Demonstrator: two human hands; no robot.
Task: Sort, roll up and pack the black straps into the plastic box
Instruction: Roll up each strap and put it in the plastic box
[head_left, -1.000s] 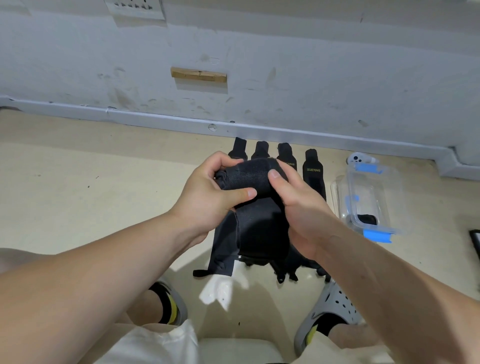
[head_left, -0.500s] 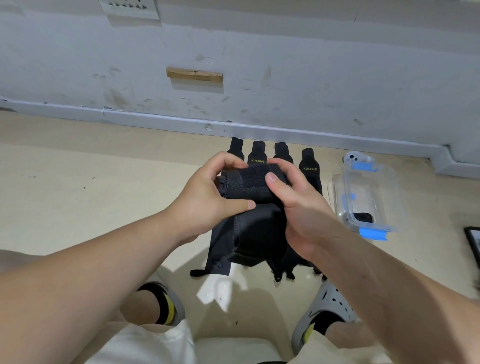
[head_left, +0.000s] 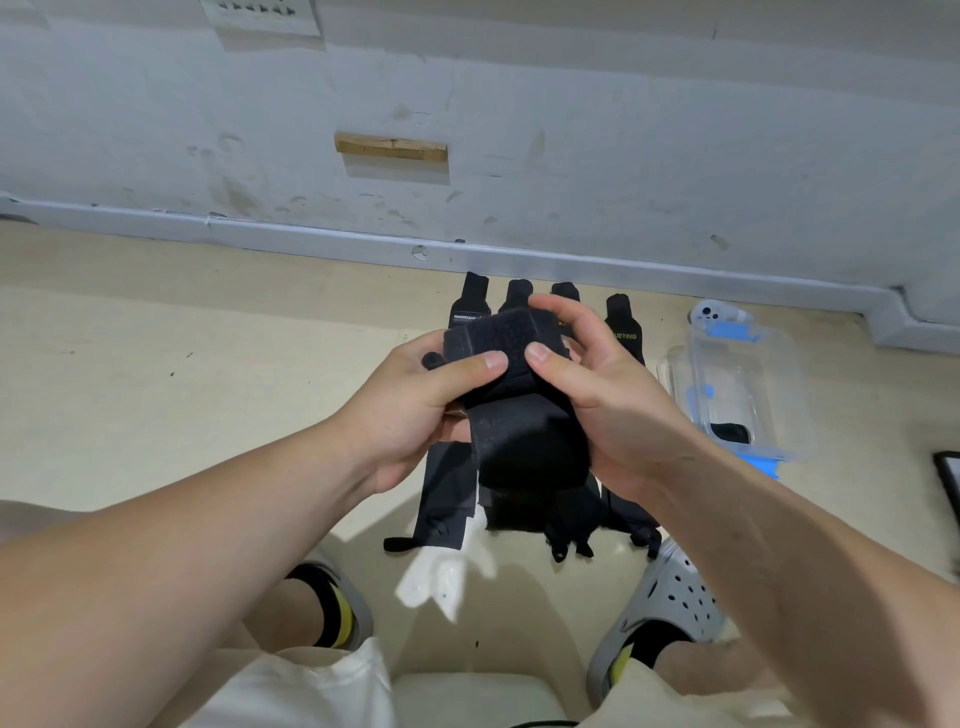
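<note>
A black strap (head_left: 498, 343) nearly rolled up.
The strap is pinched by the left hand (head_left: 415, 405) and right hand (head_left: 597, 400) above the flat straps (head_left: 623, 335) on the floor (head_left: 208, 364); the roll is wound tighter than a second earlier, apparently almost ready for the plastic box (head_left: 779, 395) alongside.

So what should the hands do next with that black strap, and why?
Probably roll it one more turn: the left hand and right hand pinch the black strap only partly rolled, and a loose tail hangs below. It seems not ready for the plastic box yet.
</note>
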